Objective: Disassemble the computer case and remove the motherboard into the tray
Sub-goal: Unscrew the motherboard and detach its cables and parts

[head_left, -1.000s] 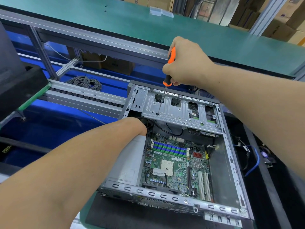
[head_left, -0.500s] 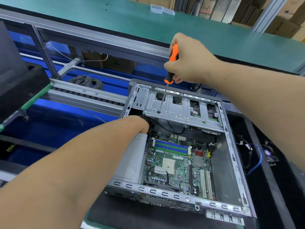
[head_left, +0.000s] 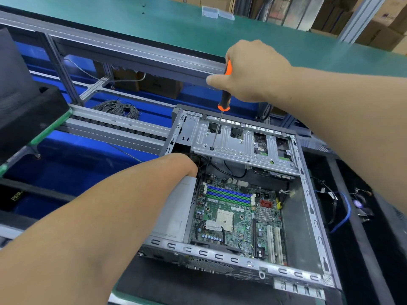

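Undoing a screw on the drive cage (head_left: 242,146), at the 12 o'clock end of the open computer case (head_left: 312,194). Right hand (head_left: 253,71) wrapped around the orange-and-black screwdriver (head_left: 224,91), fingers clamped on the handle, thumb stuck out toward 9 o'clock. Thin steel shaft slanting down, tip seated in a dark hole near the cage's 9 o'clock edge.

To do it well: keep the shaft in line with the screw, press down firmly while turning, ease off once the thread runs free so the screw does not drop onto the board below. Left hand (head_left: 187,164) reaching into the gap under the cage's 9 o'clock corner, probably steadying it; fingers hidden inside, grip impossible to judge.

Motherboard (head_left: 237,216) still flat on the case floor, at the middle toward 6 o'clock; no tray clearly identifiable here. Likely early in the job, cage and cables to clear first.

Cage and frame: stamped sheet metal, dull silver, ribbed and slotted, edges probably sharp. Board: green, rigid, crowded with blue and green memory slots, white card slots, a small finned heatsink. Loose black cables (head_left: 220,170) looping beneath the cage, soft and easy to snag. Case resting on a dark mat over the green bench (head_left: 275,38).
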